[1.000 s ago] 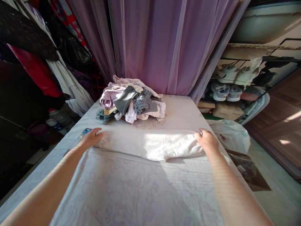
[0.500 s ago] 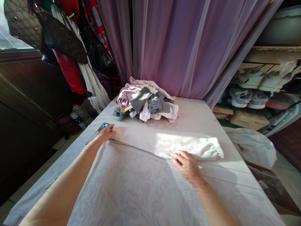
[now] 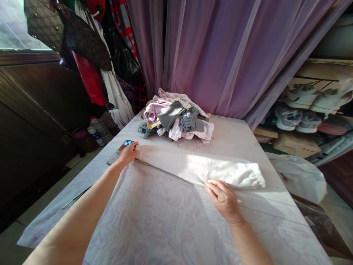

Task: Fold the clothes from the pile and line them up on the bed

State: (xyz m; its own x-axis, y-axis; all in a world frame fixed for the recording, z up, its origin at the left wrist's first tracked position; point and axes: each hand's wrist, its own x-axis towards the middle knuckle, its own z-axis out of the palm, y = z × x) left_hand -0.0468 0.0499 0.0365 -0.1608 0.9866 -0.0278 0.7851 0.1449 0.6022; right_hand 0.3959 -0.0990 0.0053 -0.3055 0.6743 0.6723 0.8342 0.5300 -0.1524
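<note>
A white folded garment (image 3: 198,167) lies flat across the pale floral sheet (image 3: 154,224) of the table. My left hand (image 3: 127,154) rests on the garment's left end, fingers curled over its edge, next to a phone (image 3: 120,151). At the garment's near edge, towards its right half, lies my right hand (image 3: 224,197), fingers stretched and touching the fabric. Behind the garment sits a heap of clothes (image 3: 176,119) in pink, grey and white.
Purple curtains (image 3: 220,55) hang behind the table. Bags and clothing (image 3: 82,40) hang at the left above bottles (image 3: 96,132) on the floor. A shoe rack (image 3: 309,106) and a white plastic bag (image 3: 300,175) stand at the right.
My right hand has left the garment's right end and come to its near edge nearer the middle. The left hand stays on the left end. The view has swung left.
</note>
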